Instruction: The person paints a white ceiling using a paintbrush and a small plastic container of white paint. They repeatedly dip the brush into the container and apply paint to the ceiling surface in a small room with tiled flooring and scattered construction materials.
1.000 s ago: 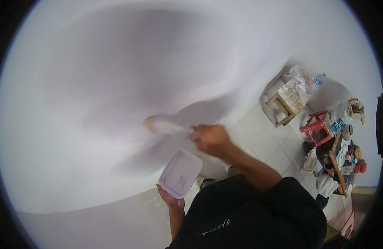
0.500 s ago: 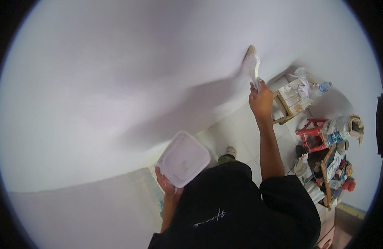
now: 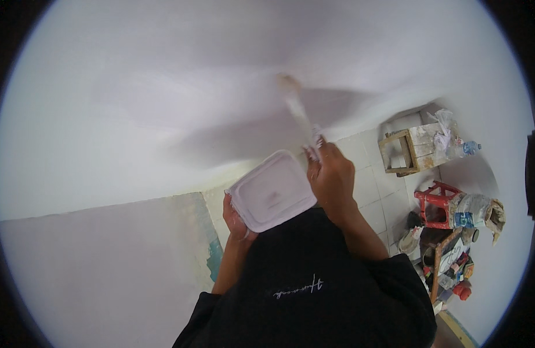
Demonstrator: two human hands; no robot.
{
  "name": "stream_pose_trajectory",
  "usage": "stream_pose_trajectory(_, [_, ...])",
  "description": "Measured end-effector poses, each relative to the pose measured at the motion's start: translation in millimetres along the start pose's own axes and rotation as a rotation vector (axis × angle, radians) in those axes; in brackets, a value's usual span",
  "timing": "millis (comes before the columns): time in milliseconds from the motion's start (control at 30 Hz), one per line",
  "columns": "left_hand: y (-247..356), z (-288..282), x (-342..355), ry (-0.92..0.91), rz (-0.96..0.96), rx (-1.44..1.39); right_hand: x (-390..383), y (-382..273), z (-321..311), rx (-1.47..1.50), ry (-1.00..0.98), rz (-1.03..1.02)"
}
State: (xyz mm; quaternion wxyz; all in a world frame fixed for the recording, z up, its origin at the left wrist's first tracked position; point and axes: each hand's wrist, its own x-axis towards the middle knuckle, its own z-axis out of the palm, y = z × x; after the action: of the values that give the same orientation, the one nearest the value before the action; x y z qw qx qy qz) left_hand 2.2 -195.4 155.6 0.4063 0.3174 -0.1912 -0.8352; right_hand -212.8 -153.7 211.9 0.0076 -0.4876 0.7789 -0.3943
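My left hand (image 3: 237, 219) grips the left edge of a squarish pale container (image 3: 274, 190), its inside coated with pale lilac paint and a greyish patch in the middle. In my right hand (image 3: 332, 175) is a paintbrush (image 3: 296, 107) with a whitish, paint-smeared handle; it is blurred by motion. The tan bristle end points up and away, in front of the pale wall (image 3: 180, 75). Whether the bristles touch the wall I cannot tell. The right hand sits just right of the container, its fingers wrapped round the handle.
A paint-spotted wooden stool (image 3: 415, 149) lies on the tiled floor (image 3: 366, 180) at the right, with a plastic bottle (image 3: 470, 148) beyond it. Nearer are a red plastic stool (image 3: 435, 204), a stained sack (image 3: 476, 211) and a wooden box (image 3: 447, 264) with assorted items. A low ledge (image 3: 105, 249) fills the left.
My right hand has drawn the paintbrush left and nearer, from the wall at the right to beside the container. The container has shifted up and right in view and turned somewhat.
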Motion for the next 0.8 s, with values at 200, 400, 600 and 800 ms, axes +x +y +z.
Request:
stream_pose_trajectory(200, [12, -32, -7, -0.117, 0.000, -0.004, 26, 36, -4, 0.221, -0.030, -0.195])
stream_pose_trajectory(400, [10, -36, -10, 0.015, 0.125, 0.226, 45, 115, -46, -0.079, 0.063, 0.058])
stream_pose_trajectory(600, [6, -34, -16, -0.036, 0.056, -0.061, 50, 120, -49, -0.315, 0.265, 0.402])
stream_pose_trajectory(800, [5, -38, -19, -0.015, 0.085, 0.038, 11, 38, 15, -0.034, 0.099, 0.085])
